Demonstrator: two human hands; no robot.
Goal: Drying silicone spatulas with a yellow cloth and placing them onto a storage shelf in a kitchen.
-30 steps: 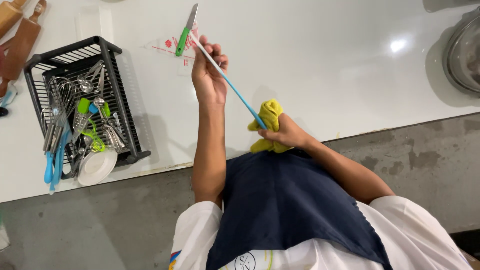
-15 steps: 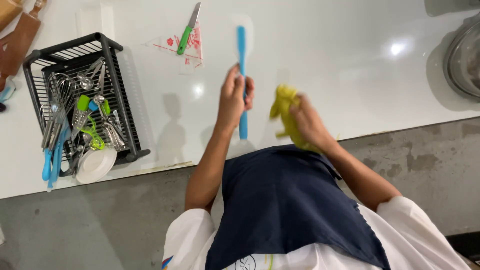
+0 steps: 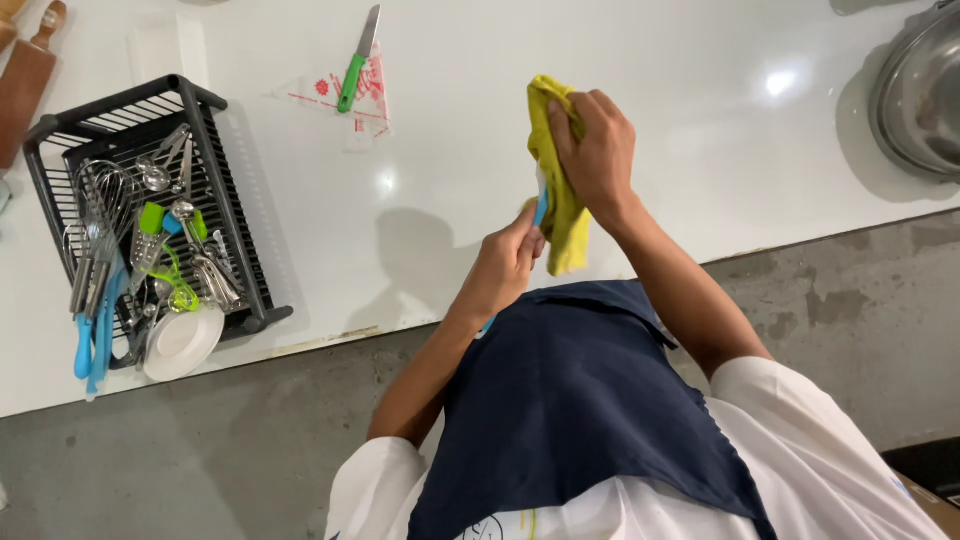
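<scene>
Two hands are at work above the front edge of the white counter (image 3: 650, 60), near its middle.

1. Left hand (image 3: 503, 268): closed around the lower end of a blue utensil (image 3: 541, 208). Only a short strip of blue shows between the fingers and the cloth; the rest is covered, so the kind of utensil cannot be told for certain.
2. Right hand (image 3: 597, 150): clenched on a yellow cloth (image 3: 560, 190), which is wrapped around the upper part of the utensil and hangs down beside it. Both items are held in the air, clear of the counter surface.
3. Step in hand, as judged: wiping the blue utensil dry or clean, with the cloth pinched around its working end.
4. Next move, as judged: the cloth needs to travel along the full length of the utensil while the left hand keeps a firm hold, with the grip shifted so the covered handle end can be reached.

Surroundings: a black wire rack (image 3: 235, 230) stands at the counter's left end, holding a whisk (image 3: 100, 200), mixed small tools and a white dish (image 3: 182, 345). A green-handled knife (image 3: 355, 65) lies on a triangular plastic sheet (image 3: 345, 100) toward the back edge. A metal bowl (image 3: 925, 90) sits at the right end.
</scene>
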